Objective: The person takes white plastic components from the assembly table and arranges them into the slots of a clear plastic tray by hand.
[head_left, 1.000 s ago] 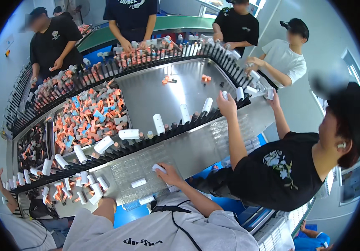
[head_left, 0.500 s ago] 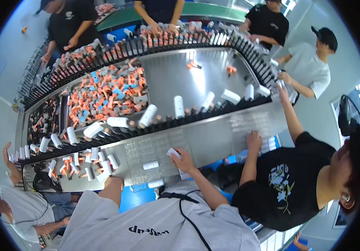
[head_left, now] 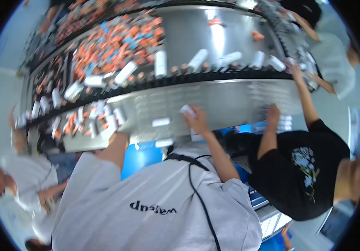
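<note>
My right hand (head_left: 198, 121) is closed around a small white block-shaped piece (head_left: 187, 110), held over the metal ledge in front of me. Below it to the left, another white piece (head_left: 161, 121) lies on a clear moulded tray (head_left: 140, 134), and a further white piece (head_left: 164, 142) sits at the near edge. At the ledge's left part is my left hand (head_left: 120, 138), its fingers hidden and blurred. White, orange and grey pieces (head_left: 93, 113) lie in a loose pile just beyond it, with one white piece (head_left: 108, 133) right beside the hand.
Beyond the ledge runs a black rack (head_left: 173, 80) with white pieces standing in it. Behind that, a metal bin (head_left: 123, 46) holds a heap of orange, grey and blue parts. A co-worker in black (head_left: 301, 171) reaches in at my right; another person (head_left: 29, 175) sits at my left.
The whole scene has shifted upward and a little rightward in the picture, with blur. My right hand still holds the white piece. My left hand stays beside the pile.
</note>
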`<state>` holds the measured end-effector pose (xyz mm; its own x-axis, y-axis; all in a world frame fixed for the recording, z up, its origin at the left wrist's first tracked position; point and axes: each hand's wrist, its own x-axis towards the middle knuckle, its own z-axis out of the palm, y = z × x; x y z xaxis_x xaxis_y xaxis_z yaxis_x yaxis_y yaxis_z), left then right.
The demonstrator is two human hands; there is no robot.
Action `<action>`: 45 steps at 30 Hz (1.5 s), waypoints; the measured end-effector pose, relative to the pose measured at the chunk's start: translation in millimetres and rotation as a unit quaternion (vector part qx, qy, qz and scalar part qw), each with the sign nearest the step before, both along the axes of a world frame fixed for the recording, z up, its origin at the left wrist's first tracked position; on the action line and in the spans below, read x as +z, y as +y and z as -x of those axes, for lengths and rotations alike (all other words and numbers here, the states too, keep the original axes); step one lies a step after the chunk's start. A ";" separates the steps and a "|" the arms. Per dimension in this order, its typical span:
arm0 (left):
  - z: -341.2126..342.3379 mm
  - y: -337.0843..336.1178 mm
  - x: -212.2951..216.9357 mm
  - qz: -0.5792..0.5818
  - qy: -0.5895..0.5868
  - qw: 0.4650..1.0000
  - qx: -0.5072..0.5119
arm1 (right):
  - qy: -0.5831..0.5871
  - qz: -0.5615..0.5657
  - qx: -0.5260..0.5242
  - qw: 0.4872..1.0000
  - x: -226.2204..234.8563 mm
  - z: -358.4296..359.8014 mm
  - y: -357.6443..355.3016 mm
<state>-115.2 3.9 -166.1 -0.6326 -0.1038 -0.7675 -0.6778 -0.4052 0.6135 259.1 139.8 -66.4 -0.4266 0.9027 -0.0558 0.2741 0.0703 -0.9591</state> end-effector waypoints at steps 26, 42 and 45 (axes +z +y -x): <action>18.8 -28.6 -55.0 -0.138 -0.011 0.982 -0.127 | -0.027 0.008 0.016 0.999 24.5 -5.9 1.3; -18.9 -100.9 -28.7 -0.120 0.035 0.983 -0.132 | 0.001 0.059 0.047 0.997 32.8 -28.8 11.3; -53.0 -123.3 -25.4 -0.110 0.036 0.986 -0.120 | -0.040 0.021 0.015 0.999 14.8 -36.6 10.5</action>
<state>-62.2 -119.4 -191.5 -0.6727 0.2207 -0.7062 -0.7281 -0.3669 0.5790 295.6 150.2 -51.6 -0.4458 0.8860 -0.1274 0.3477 0.0403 -0.9367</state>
